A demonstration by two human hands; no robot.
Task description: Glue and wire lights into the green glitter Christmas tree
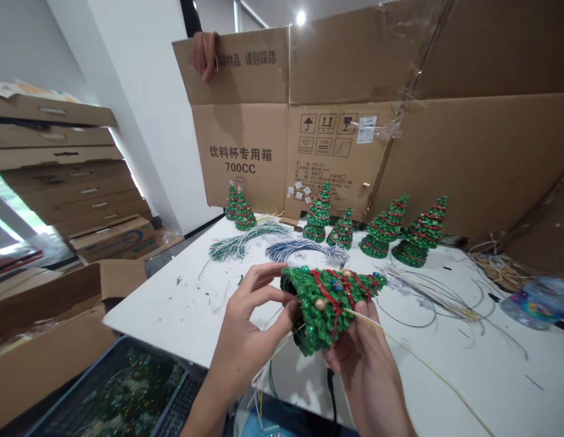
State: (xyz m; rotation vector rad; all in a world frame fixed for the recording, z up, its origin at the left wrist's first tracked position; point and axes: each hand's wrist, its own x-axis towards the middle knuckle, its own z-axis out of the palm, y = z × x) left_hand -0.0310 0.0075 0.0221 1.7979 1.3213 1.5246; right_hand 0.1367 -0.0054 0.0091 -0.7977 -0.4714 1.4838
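Note:
A green miniature Christmas tree (327,306) with red garland and gold balls lies sideways over the table, its tip to the right. My right hand (370,364) cradles it from below and behind. At its hollow base, my left hand (245,328) is closed, thumb and index finger together inside the opening and other fingers at the upper rim. Whether a wire is pinched there is hidden. A pale yellow wire (427,359) runs out of the tree's side past my right thumb to the lower right. White and green wires (271,375) hang below the base.
Bundles of green wires (245,241) and blue wires (304,250) lie on the white table (172,315). Several finished-looking trees (319,212) stand at the back before a cardboard wall (245,133), which another person's hand (205,56) grips. A blue crate (104,358) holds more trees.

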